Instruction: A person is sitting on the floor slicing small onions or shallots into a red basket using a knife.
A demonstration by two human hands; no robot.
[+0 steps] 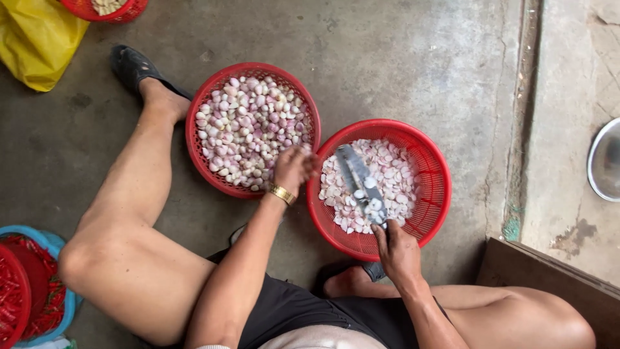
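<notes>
Two red plastic baskets stand on the concrete floor between my legs. The left basket [200, 106] is heaped with whole peeled shallots [248, 126]. The right basket [433, 165] holds sliced shallot pieces [397, 178]. My right hand [397, 249] grips the handle of a wide knife [361, 184] whose blade, with slices stuck to it, lies over the right basket. My left hand [294, 168], wearing a gold bracelet, is closed at the gap between the two baskets, close to the blade tip. What its fingers hold is hidden.
A yellow plastic bag [35, 39] and another red basket [106, 8] lie at the top left. A blue-rimmed tub with red chillies [32, 291] sits at the lower left. A metal bowl [604, 161] is at the right edge, beyond a step; a brown board [549, 281] lies beside my right knee.
</notes>
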